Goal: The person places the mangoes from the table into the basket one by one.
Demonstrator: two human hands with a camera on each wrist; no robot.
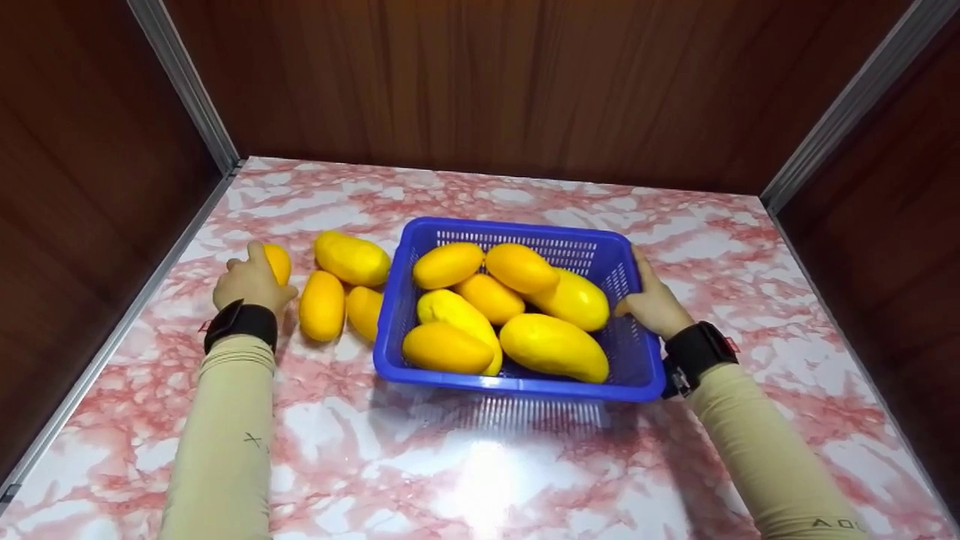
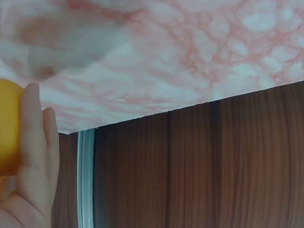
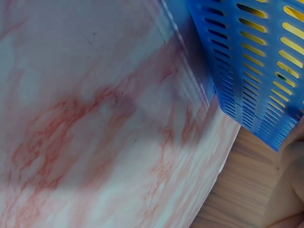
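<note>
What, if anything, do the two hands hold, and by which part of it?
The left hand holds a yellow fruit, fingers along its left side; the right hand grips the blue basket by its right wall, thumb inside.

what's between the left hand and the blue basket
In the head view, three yellow fruits lie between the left hand, holding another fruit, and the blue basket.

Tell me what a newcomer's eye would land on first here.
Probably the blue basket of yellow fruit, mid-picture on the table, the right hand gripping its right side. Then the left hand at the left, holding another fruit, with three loose fruits between it and the basket.
</note>
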